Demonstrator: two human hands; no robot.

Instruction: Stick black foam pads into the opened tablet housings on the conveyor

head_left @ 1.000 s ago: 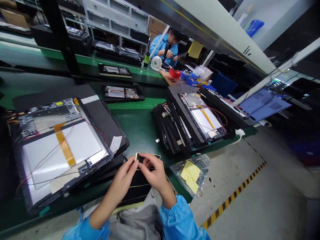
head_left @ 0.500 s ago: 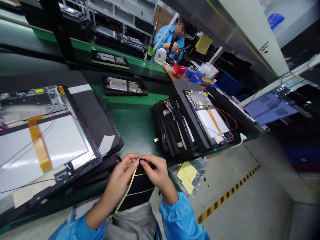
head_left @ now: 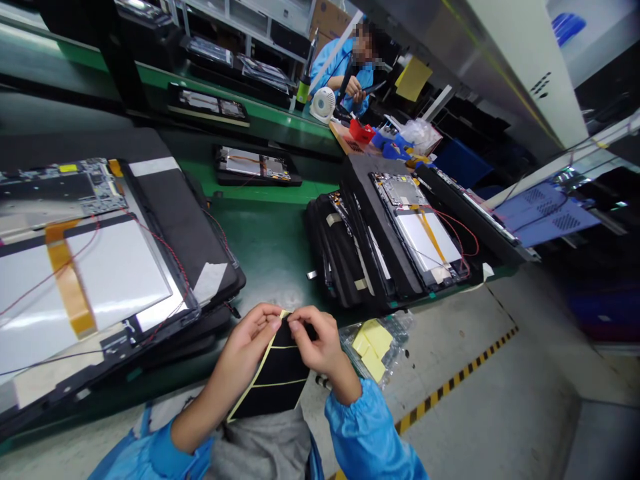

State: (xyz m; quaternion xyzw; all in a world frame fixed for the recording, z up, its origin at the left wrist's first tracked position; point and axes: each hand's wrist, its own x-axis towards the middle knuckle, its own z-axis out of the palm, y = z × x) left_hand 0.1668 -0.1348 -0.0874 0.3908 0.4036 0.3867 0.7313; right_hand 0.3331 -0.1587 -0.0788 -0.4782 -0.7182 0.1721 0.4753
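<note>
As 2 hands (head_left: 250, 333) (head_left: 323, 340) pinch them, black labels (head_left: 280, 365) (yellow-edged) hang.

A green bench top (head_left: 273, 247) runs across the frame. At the left it bears a stack of dark trays (head_left: 167, 190), an opened device (head_left: 125, 260) uppermost. Right of centre rests a pile of black slabs (head_left: 337, 260), with a small pale piece (head_left: 311, 275) just beside it. Toward the upper centre lies a black tray (head_left: 227, 177). At lower right, a black-and-yellow striped tape (head_left: 465, 373) crosses the grey floor (head_left: 505, 407).
</note>
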